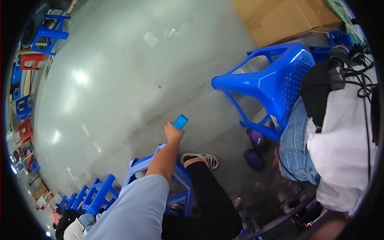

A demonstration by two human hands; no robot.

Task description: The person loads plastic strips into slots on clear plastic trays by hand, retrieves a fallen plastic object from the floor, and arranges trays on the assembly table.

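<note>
My left hand (173, 132) reaches out low over the grey floor, its arm in a light blue sleeve. The fingers are closed round a small bright blue block-like thing (181, 121) with ridges across its face; what kind it is I cannot make out. Under the forearm stands a blue plastic stool (186, 180). A foot in a light slotted sandal (208, 160) rests beside that stool. At the lower right edge, a blurred skin-toned patch (330, 231) may be part of my right hand; no fingers can be made out there.
A large blue stool (256, 82) stands at the right, next to a person in jeans (298, 146) and a white top. Purple shoes (256, 148) lie near it. A cardboard box (284, 20) is at the far right. More blue stools (98, 196) line the lower left.
</note>
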